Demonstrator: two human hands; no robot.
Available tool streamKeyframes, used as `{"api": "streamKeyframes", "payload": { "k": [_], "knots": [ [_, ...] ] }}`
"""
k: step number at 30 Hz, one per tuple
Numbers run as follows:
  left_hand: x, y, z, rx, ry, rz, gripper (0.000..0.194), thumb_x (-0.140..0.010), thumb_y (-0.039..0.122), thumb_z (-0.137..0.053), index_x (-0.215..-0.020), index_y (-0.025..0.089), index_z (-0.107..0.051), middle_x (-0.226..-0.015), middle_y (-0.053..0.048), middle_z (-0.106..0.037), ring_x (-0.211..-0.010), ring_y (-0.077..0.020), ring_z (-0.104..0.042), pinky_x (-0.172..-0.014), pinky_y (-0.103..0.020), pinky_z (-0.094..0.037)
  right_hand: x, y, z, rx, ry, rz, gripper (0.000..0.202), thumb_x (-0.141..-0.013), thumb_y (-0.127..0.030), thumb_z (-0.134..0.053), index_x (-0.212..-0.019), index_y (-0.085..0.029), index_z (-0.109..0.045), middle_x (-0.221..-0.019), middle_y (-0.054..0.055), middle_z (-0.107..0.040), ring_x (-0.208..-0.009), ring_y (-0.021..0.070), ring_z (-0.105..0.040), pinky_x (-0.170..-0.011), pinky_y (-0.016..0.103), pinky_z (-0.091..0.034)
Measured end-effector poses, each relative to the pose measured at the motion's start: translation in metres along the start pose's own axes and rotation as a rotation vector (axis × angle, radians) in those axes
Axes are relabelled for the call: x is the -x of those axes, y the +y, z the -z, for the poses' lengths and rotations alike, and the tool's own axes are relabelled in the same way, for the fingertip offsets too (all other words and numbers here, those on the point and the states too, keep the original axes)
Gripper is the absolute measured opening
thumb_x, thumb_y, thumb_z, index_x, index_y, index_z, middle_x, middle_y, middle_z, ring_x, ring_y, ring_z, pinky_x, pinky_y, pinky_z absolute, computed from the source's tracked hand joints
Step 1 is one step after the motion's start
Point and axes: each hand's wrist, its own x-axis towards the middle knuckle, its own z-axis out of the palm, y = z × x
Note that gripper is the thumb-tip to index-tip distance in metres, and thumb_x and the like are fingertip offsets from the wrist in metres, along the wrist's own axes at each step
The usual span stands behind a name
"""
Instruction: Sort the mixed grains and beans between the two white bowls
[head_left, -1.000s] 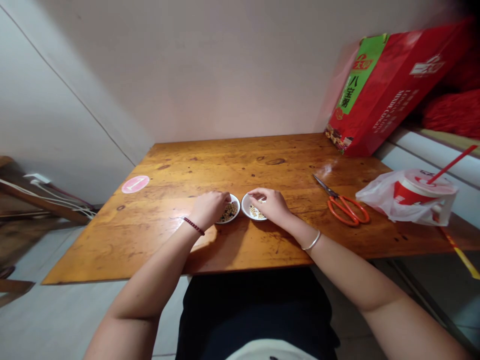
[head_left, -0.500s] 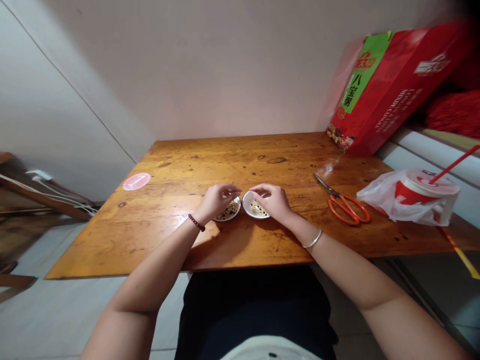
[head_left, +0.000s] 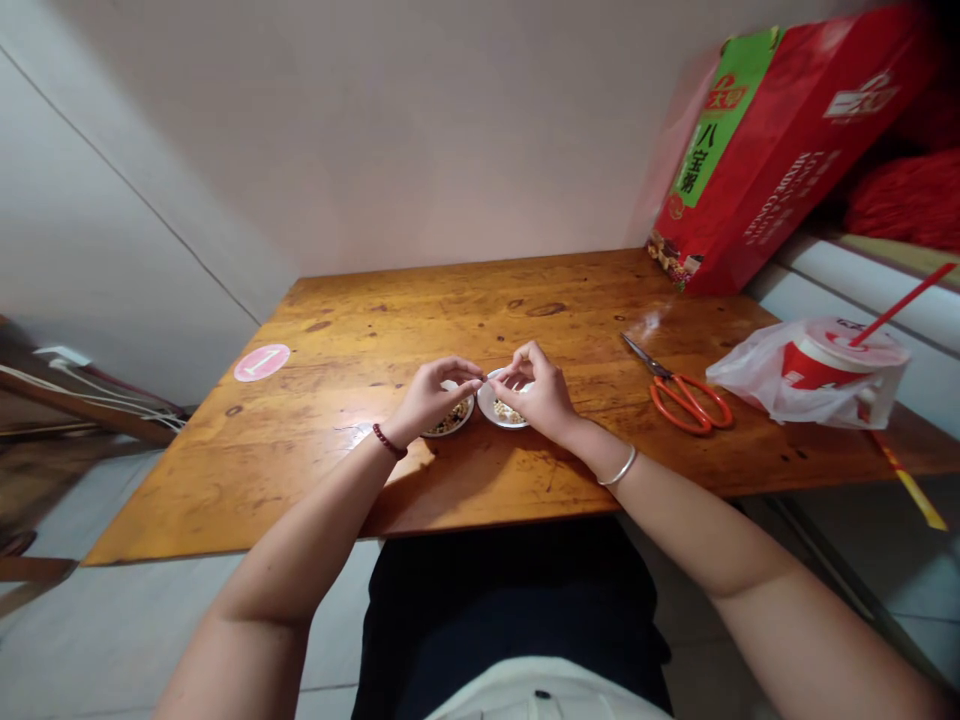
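Observation:
Two small white bowls stand side by side near the middle of the wooden table. The left bowl holds small yellow and dark bead-like pieces, and my left hand is over it, partly covering it. Its thumb and fingers are pinched. Over the right bowl, which has pale and yellowish pieces in it, is my right hand, also pinching. The fingertips of both hands nearly meet above the gap between the bowls. Whatever lies between them is too small to make out.
Orange-handled scissors lie right of my hands, blades pointing away. Beyond them sits a red and white cup with a straw, in a plastic bag. A red box stands at the back right. A pink round sticker is on the left.
My right hand has lifted slightly, its fingers more raised and bent. The fingertips of both hands have come closer together. The whole view has shifted a little.

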Motion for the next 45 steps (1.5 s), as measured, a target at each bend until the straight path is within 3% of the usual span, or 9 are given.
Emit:
{"api": "streamKeyframes", "payload": {
  "k": [19, 30, 36, 43, 45],
  "knots": [
    [-0.0002, -0.0048, 0.0012, -0.056, -0.014, -0.003, 0.038, -0.082, 0.05, -0.072, -0.099, 0.015, -0.074, -0.096, -0.007, -0.076, -0.087, -0.0183, -0.069, -0.073, -0.025, -0.051, 0.0015, -0.0023, 0.0033, 0.174, 0.016, 0.039, 0.027, -0.079, -0.033, -0.069, -0.086, -0.026, -0.044, -0.079, -0.002, -0.074, -0.069, 0.0179, -0.073, -0.062, 0.026, -0.051],
    [-0.0001, -0.0042, 0.0008, -0.116, -0.007, -0.039, 0.039, -0.085, 0.052, -0.068, -0.096, 0.016, -0.076, -0.095, -0.007, -0.077, -0.087, -0.0192, -0.068, -0.074, -0.026, -0.05, 0.0007, 0.0017, 0.0025, 0.097, -0.036, 0.055, 0.025, -0.08, -0.032, -0.071, -0.086, -0.027, -0.048, -0.082, -0.002, -0.076, -0.068, 0.0176, -0.073, -0.06, 0.026, -0.052],
    [0.0027, -0.0017, -0.0016, -0.247, 0.037, -0.106, 0.036, -0.089, 0.052, -0.064, -0.092, 0.018, -0.075, -0.086, -0.003, -0.074, -0.077, -0.0153, -0.061, -0.065, -0.023, -0.046, -0.0006, 0.0048, 0.001, 0.013, -0.055, 0.015, 0.025, -0.079, -0.032, -0.073, -0.087, -0.026, -0.05, -0.08, -0.002, -0.076, -0.069, 0.0167, -0.073, -0.061, 0.025, -0.053],
    [0.0064, 0.0017, -0.0031, -0.518, 0.131, -0.3, 0.016, -0.093, 0.035, -0.064, -0.091, 0.021, -0.073, -0.088, -0.002, -0.074, -0.08, -0.0165, -0.061, -0.078, -0.028, -0.047, -0.0019, 0.0022, 0.0023, 0.125, -0.02, 0.09, 0.035, -0.074, -0.025, -0.075, -0.107, -0.025, -0.063, -0.112, 0.005, -0.071, -0.085, 0.018, -0.073, -0.073, 0.03, -0.057],
    [0.0079, 0.0042, -0.0034, -0.604, 0.136, -0.362, 0.016, -0.094, 0.034, -0.063, -0.091, 0.021, -0.072, -0.09, -0.003, -0.074, -0.083, -0.018, -0.06, -0.079, -0.029, -0.046, -0.003, 0.003, 0.0029, 0.158, -0.044, 0.126, 0.028, -0.076, -0.023, -0.072, -0.104, -0.023, -0.068, -0.112, 0.006, -0.071, -0.089, 0.0191, -0.072, -0.078, 0.032, -0.057]
  ]
}}
